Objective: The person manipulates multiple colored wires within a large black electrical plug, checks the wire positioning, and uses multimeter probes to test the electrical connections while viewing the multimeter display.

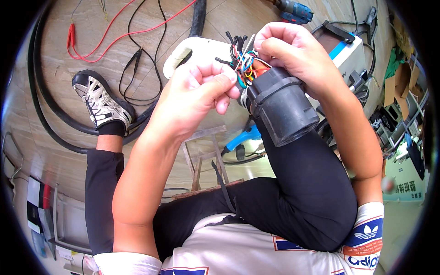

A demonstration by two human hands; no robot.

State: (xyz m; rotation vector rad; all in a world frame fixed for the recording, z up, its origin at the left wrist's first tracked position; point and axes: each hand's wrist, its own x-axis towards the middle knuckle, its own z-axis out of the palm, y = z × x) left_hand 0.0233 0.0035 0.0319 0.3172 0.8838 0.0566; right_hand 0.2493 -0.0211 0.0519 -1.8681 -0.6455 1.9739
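A black cylindrical housing [286,110] with a bundle of coloured wires [247,64] coming out of its top rests at my right knee. My left hand [206,87] is closed beside the bundle, pinching a thin pale strand, perhaps a wire or tie. My right hand [293,55] is closed at the upper right of the bundle, thumb and index finger together on what seems a wire, largely hidden by the fingers. Behind the wires lies a white plastic casing [178,52] with an oval opening.
Red leads [78,50], black cables [46,105] and a blue cordless drill [295,11] lie on the tiled floor. A blue tool [245,137] and wooden frame [197,169] sit below the housing. A white box [348,59] and cardboard clutter [396,87] stand at the right.
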